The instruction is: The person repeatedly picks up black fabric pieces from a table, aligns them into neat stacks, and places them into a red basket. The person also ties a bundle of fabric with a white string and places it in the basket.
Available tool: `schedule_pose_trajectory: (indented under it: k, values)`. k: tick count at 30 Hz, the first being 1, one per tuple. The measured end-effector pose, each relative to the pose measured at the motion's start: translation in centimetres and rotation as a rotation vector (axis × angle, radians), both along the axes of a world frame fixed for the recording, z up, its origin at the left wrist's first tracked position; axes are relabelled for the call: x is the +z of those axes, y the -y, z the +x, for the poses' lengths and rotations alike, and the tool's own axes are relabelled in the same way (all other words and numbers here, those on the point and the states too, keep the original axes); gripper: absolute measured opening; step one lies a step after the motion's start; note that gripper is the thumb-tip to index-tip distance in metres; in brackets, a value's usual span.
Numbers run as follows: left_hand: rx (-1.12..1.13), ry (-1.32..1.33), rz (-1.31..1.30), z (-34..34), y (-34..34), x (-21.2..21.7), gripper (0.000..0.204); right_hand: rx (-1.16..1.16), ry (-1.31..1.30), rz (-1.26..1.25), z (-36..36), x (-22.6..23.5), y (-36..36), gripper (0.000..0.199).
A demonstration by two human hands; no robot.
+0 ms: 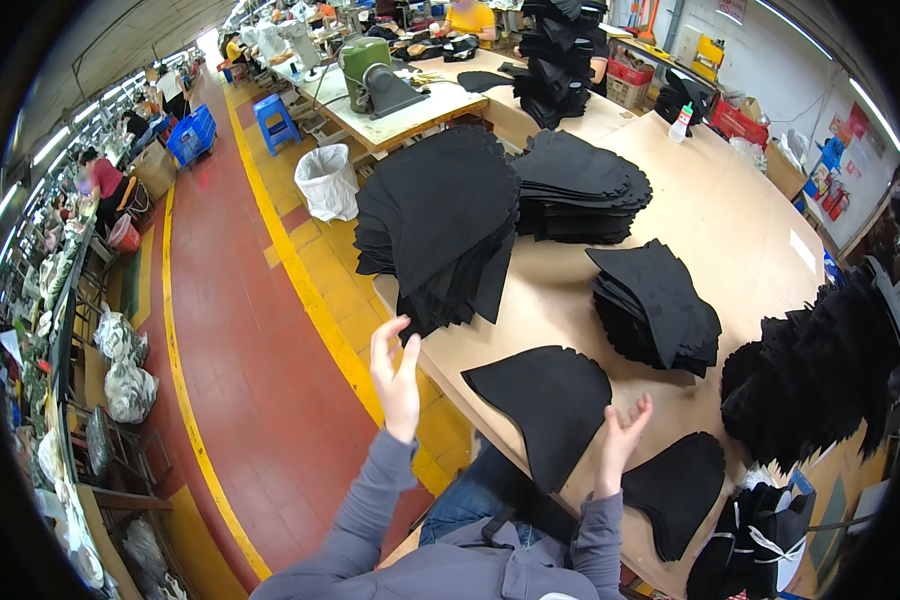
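Observation:
My left hand (398,380) is raised beside the table's left edge, fingers apart and holding nothing. It is just below a tall stack of black cut pieces (440,195) that overhangs the edge. My right hand (625,440) hovers empty with loosely bent, parted fingers. Between the hands a single black piece (545,405) with a scalloped edge lies flat on the tan table (725,215). Right of my right hand lies another curved black piece (678,490). Beyond them sits a smaller stack of black pieces (658,305), with a wider stack (582,185) behind it.
A large heap of black pieces (820,365) and a tied black bundle (755,540) occupy the right side. A glue bottle (681,123) stands at the back. Left of the table are a white bin (327,182), a blue stool (275,123) and a red aisle (235,400). A green machine (370,75) stands farther off.

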State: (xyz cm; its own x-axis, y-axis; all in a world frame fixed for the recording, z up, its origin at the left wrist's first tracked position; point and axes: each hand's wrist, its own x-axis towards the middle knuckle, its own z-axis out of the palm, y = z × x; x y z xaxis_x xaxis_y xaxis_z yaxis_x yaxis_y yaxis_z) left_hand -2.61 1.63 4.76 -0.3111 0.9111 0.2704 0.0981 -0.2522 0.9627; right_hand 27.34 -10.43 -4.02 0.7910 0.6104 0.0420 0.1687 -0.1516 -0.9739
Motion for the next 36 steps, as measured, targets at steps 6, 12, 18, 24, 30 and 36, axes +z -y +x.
schedule_pose_trajectory:
  k: [6, 12, 18, 24, 30, 36]
  values:
    - [0.036, -0.901, 0.439, 5.5, -12.2, 5.9, 0.041, 0.169, -0.105, 0.202, -0.7, 5.3, -4.0, 0.038]
    - [-0.464, -0.33, 0.008, 1.4, -17.2, 6.8, 0.025, 0.459, -0.169, 0.213, -3.3, 9.5, -8.1, 0.028]
    - [-0.953, -0.214, -0.315, 4.5, -8.9, 11.4, 0.015, 0.843, -0.418, 0.31, -9.8, 16.5, -12.8, 0.081]
    - [-0.989, -0.367, -0.383, 1.9, -13.4, 16.1, 0.023, 0.322, -0.508, 0.006, -7.1, 10.8, -7.7, 0.032]
    - [-0.516, -0.751, 0.078, -4.0, -28.3, 13.7, 0.041, 0.028, 0.632, -0.948, -4.3, 7.8, -1.4, 0.052]
    - [-0.68, -0.929, 0.007, -5.6, -34.0, 11.4, 0.054, 0.003, -0.08, -0.223, -12.1, 18.4, -19.0, 0.033]
